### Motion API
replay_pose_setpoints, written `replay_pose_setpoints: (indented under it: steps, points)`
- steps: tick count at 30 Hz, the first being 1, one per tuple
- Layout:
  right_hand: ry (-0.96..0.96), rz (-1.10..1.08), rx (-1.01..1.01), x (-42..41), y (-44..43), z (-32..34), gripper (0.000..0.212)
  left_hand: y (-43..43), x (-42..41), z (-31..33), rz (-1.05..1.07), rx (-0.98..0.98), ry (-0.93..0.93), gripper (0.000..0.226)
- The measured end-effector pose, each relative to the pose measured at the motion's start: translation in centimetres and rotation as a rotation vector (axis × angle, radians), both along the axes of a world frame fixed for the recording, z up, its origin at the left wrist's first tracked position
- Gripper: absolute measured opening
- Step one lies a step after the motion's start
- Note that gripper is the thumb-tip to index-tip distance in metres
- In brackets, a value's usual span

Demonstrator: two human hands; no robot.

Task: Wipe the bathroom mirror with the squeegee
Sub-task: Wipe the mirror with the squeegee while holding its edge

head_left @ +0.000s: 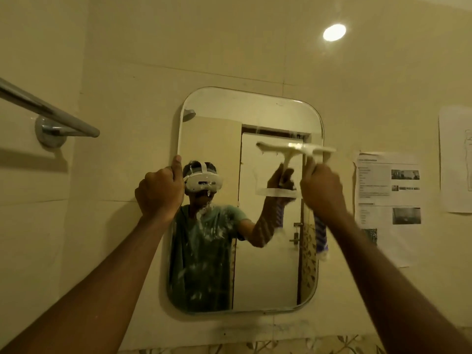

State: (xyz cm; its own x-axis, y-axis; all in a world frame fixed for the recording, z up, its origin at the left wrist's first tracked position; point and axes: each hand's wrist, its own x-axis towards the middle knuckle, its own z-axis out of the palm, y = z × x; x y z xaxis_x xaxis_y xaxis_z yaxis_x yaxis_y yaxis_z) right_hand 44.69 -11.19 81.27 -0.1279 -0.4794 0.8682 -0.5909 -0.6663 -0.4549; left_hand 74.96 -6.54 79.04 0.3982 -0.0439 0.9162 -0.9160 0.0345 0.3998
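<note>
A rounded rectangular mirror [270, 264] hangs on the tiled wall, with white foam smears over its lower left part. My right hand [323, 190] grips the handle of a white squeegee [316, 149], whose blade lies across the mirror's upper right area, blurred by motion. A blue-striped cloth [321, 236] hangs from under that hand. My left hand [159, 191] holds the mirror's left edge, thumb up along the rim. The glass reflects a person wearing a white headset.
A chrome towel rail [48, 111] juts out from the wall at the upper left. Printed paper sheets [388, 200] are stuck to the wall right of the mirror. A ceiling light [334, 32] glows at the top right.
</note>
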Motion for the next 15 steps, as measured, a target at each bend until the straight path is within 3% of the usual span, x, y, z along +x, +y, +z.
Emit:
replay_pose_setpoints:
  steps: [3, 6, 13, 15]
  points:
    - [-0.060, 0.006, 0.040, 1.0, 0.5, -7.3, 0.044, 0.2, -0.3, 0.0, 0.010, -0.028, -0.011, 0.068]
    - [-0.058, -0.003, 0.125, 1.4, 1.8, -10.5, 0.045, 0.4, -0.3, -0.2, 0.013, -0.024, -0.019, 0.068]
    - [-0.041, 0.025, 0.021, -0.6, 1.5, -1.7, 0.050, 0.2, -0.1, -2.3, 0.017, -0.039, -0.017, 0.067]
    - [-0.035, 0.014, 0.018, -0.6, 0.9, -2.0, 0.052, 0.1, -0.1, -2.8, 0.026, -0.051, -0.019, 0.066]
